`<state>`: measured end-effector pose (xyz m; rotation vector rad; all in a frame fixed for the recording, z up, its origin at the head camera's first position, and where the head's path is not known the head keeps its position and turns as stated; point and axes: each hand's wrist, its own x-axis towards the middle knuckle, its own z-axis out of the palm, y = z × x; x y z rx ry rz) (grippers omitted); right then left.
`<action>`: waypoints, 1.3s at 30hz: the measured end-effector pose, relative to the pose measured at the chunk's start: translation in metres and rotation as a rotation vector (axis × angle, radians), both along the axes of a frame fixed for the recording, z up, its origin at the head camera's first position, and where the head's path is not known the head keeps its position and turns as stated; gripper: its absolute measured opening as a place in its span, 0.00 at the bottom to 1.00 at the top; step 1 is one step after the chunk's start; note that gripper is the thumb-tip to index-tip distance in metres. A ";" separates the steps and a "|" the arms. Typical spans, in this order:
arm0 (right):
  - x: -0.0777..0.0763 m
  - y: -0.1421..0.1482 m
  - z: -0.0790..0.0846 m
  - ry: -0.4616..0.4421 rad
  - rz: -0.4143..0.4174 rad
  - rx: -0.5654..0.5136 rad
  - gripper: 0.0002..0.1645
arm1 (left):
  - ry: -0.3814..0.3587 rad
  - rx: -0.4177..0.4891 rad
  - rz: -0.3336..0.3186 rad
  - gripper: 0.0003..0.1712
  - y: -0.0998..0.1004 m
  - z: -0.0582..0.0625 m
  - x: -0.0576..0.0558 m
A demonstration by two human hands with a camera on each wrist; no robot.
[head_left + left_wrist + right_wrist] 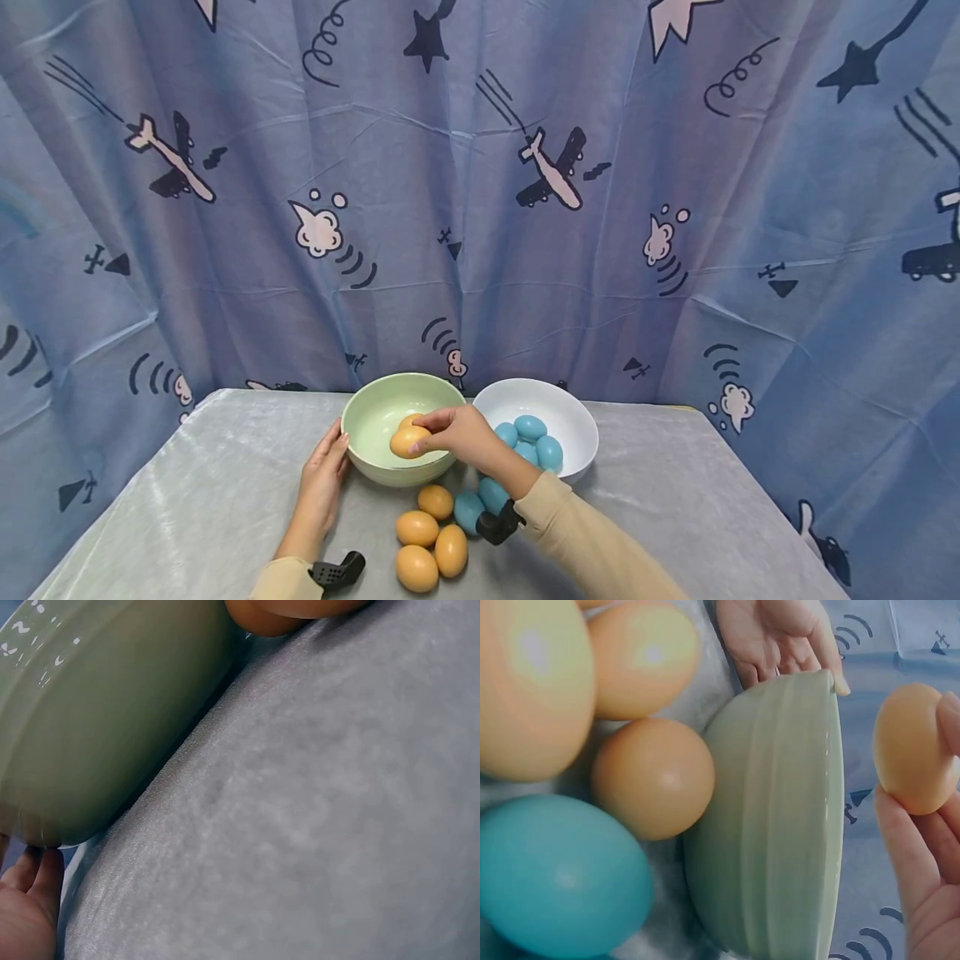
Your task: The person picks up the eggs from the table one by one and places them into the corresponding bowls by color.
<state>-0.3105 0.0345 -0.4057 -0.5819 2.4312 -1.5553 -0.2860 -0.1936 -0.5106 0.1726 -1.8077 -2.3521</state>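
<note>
My right hand [462, 435] pinches an orange egg [410, 442] between thumb and fingertips, over the light green bowl [367, 417]. The right wrist view shows this held egg [913, 748] beyond the bowl's rim. Another orange egg [411, 421] lies inside the bowl, partly hidden behind the held one. My left hand [322, 479] holds the bowl's left side, thumb at the rim and fingers along the outer wall. In the left wrist view, the left fingertips [49, 859] meet the green wall.
Several orange eggs [417, 528] lie on the grey cloth-covered table [187, 500] before the green bowl. Beside them are blue eggs [468, 512], partly behind the right wrist. A white bowl [581, 433] with several blue eggs [530, 428] stands right of the green one. A patterned curtain [420, 275] hangs behind.
</note>
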 end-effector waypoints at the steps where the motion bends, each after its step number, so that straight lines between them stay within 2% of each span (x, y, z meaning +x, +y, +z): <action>1: -0.002 -0.001 -0.001 -0.002 -0.001 -0.007 0.24 | 0.002 0.001 -0.001 0.35 0.000 0.000 0.000; 16: -0.023 -0.010 -0.006 0.000 -0.082 -0.020 0.20 | 0.000 -0.003 0.002 0.34 0.002 0.000 -0.001; 22: -0.029 -0.013 -0.010 -0.037 -0.115 -0.041 0.21 | 0.009 0.001 -0.010 0.34 0.002 0.000 -0.002; 33: -0.030 -0.033 -0.022 -0.013 -0.094 -0.034 0.19 | 0.007 0.015 -0.015 0.35 -0.001 -0.002 0.000; 39: -0.030 -0.039 -0.027 -0.002 -0.113 0.034 0.18 | 0.012 0.028 -0.011 0.34 0.000 -0.001 0.000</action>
